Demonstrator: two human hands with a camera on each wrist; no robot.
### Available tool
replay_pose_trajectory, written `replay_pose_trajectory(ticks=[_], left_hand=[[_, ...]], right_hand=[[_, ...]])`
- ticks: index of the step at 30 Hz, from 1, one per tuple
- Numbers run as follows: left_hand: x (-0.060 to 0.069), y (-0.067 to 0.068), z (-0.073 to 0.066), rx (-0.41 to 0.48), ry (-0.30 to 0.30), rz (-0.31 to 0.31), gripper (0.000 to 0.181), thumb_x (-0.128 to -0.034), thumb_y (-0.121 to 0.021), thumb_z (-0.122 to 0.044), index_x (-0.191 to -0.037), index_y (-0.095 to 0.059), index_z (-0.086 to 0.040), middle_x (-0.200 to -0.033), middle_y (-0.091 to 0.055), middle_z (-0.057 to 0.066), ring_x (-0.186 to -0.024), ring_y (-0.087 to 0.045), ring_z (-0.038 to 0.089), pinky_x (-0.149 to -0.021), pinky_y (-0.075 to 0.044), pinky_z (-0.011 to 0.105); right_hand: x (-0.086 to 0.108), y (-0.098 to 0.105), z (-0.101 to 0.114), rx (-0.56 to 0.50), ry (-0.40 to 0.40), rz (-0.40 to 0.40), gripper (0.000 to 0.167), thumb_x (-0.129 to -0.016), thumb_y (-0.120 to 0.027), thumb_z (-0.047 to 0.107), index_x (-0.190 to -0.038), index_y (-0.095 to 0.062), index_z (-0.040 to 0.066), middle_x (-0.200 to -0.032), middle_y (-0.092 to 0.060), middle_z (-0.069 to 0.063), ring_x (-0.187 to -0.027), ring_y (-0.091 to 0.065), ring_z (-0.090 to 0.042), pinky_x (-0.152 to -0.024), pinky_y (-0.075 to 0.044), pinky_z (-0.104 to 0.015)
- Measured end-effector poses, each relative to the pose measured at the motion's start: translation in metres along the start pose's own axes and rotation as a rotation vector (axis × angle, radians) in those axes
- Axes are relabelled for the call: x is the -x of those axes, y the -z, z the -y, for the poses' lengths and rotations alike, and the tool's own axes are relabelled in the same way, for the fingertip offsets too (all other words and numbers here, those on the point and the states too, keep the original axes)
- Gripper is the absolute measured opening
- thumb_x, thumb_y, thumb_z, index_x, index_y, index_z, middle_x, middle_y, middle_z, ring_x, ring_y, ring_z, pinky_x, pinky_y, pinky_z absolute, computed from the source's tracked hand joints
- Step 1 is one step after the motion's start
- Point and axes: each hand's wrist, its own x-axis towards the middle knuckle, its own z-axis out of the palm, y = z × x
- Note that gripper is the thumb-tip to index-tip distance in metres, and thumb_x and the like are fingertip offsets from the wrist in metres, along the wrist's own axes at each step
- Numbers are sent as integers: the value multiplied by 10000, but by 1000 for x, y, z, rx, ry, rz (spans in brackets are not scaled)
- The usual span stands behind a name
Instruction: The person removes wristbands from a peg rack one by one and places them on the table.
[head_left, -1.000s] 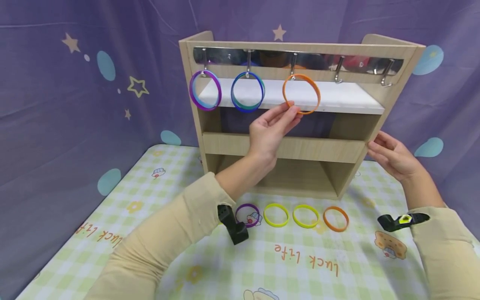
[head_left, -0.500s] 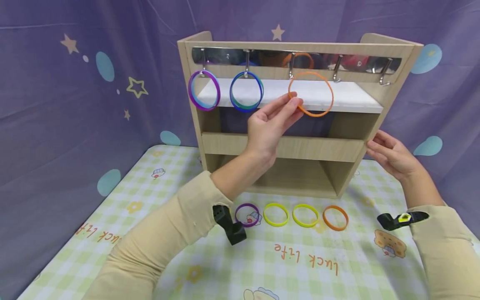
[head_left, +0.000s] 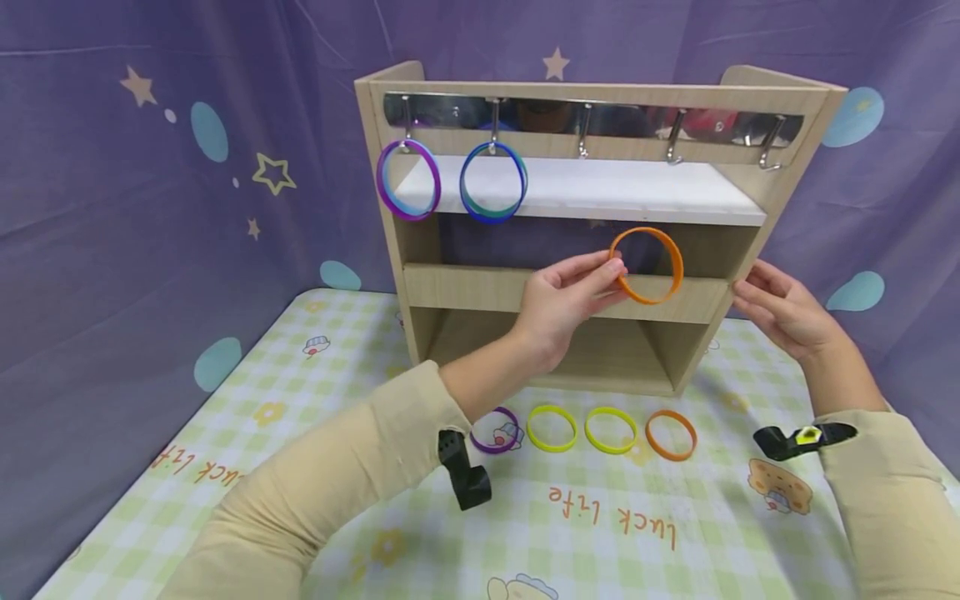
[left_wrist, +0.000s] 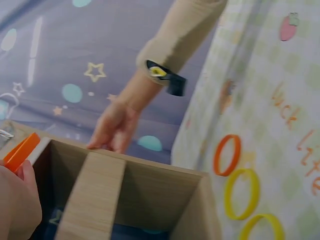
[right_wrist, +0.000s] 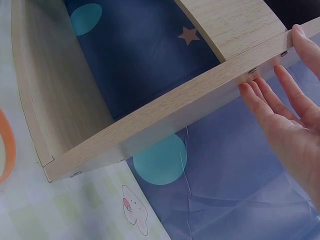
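Observation:
My left hand [head_left: 570,308] pinches an orange silicone wristband [head_left: 678,265] by its left side, in front of the wooden shelf's [head_left: 480,289] middle board. In the left wrist view this orange wristband [left_wrist: 22,151] shows at the left edge. My right hand [head_left: 787,312] touches the shelf's right side panel; in the right wrist view its straight fingers [right_wrist: 260,102] rest on the outer face, the thumb at the front edge. A purple and a light-blue wristband [head_left: 384,185] hang on the first hook, blue and green ones [head_left: 465,190] on the second. The third hook [head_left: 584,137] bears nothing.
On the checked tablecloth before the shelf lie a purple wristband [head_left: 476,442], partly hidden by the left wrist camera, two yellow wristbands [head_left: 531,437] and an orange wristband [head_left: 650,442]. Two more bare hooks [head_left: 675,142] are at the right. A purple curtain [head_left: 187,250] stands behind.
My left hand has brought the orange wristband away from the third hook, moving it down and to the right. The right hand has stayed at the shelf's side.

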Motion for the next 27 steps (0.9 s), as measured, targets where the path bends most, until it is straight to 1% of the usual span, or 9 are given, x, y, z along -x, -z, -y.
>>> replay_pose_trajectory(ticks=[1, 3, 5, 7, 10, 14, 16, 22, 27], left_hand=[[0, 1, 4, -5, 19, -5, 298, -896, -628, 15, -1189, -629, 70, -1244, -619, 271, -1018, -695, 311, -902, -600, 368], [1, 2, 12, -16, 54, -11, 287, -889, -636, 19, -1172, -642, 69, -1209, -640, 273, -998, -698, 330, -885, -608, 371], [3, 4, 19, -30, 89, -19, 275, -883, -645, 19, -1155, -655, 63, -1169, -663, 267, -865, -716, 247, -864, -616, 362], [5, 6, 27, -42, 121, -27, 266, -874, -655, 24, -1138, -668, 56, -1140, -676, 264, -761, -691, 154, -847, -621, 354], [8, 9, 39, -60, 161, -36, 266, -866, -662, 31, -1129, -670, 61, -1123, -681, 267, -721, -683, 125, -830, -625, 344], [13, 14, 56, -108, 221, -45, 260, -850, -677, 36, -1109, -682, 63, -1104, -692, 260, -732, -699, 132, -813, -626, 335], [16, 16, 65, -138, 264, -42, 250, -846, -684, 30, -1095, -690, 57, -1096, -698, 251, -746, -707, 143, -810, -625, 332], [24, 24, 92, -226, 372, -24, 234, -851, -691, 1, -1078, -695, 60, -1068, -707, 243, -917, -732, 282, -835, -615, 352], [30, 28, 114, -296, 433, -16, 222, -844, -697, 4, -1061, -703, 53, -1016, -719, 236, -849, -743, 263, -819, -621, 348]], right_hand=[[0, 0, 0, -3, 1, 4, 434, -977, -407, -50, -1285, -569, 210, -1217, -597, 33, -1081, -617, -52, -892, -543, -127], [0, 0, 0, -7, 5, 11, 439, -977, -401, -54, -1290, -565, 206, -1221, -597, 29, -1086, -618, -55, -897, -543, -129], [0, 0, 0, -10, 7, 16, 443, -977, -400, -57, -1294, -562, 205, -1228, -596, 26, -1092, -619, -57, -902, -543, -131], [0, -1, 0, -8, 9, 19, 444, -977, -399, -59, -1297, -558, 205, -1232, -595, 27, -1096, -619, -57, -905, -542, -130], [0, -1, 1, -5, 14, 20, 445, -976, -398, -59, -1298, -559, 201, -1227, -600, 27, -1092, -621, -57, -902, -542, -130], [0, -1, 1, -16, 20, 26, 445, -975, -391, -63, -1302, -563, 185, -1214, -607, 20, -1083, -625, -64, -901, -542, -133], [-1, -1, 1, -19, 22, 29, 445, -975, -390, -63, -1305, -561, 182, -1211, -607, 16, -1082, -626, -67, -902, -542, -135], [-1, 0, 1, -18, 24, 30, 447, -975, -392, -63, -1306, -562, 187, -1212, -603, 12, -1082, -625, -70, -901, -544, -139], [0, 0, 0, -20, 22, 33, 451, -976, -392, -63, -1307, -563, 192, -1218, -605, 14, -1088, -626, -67, -903, -545, -138]])
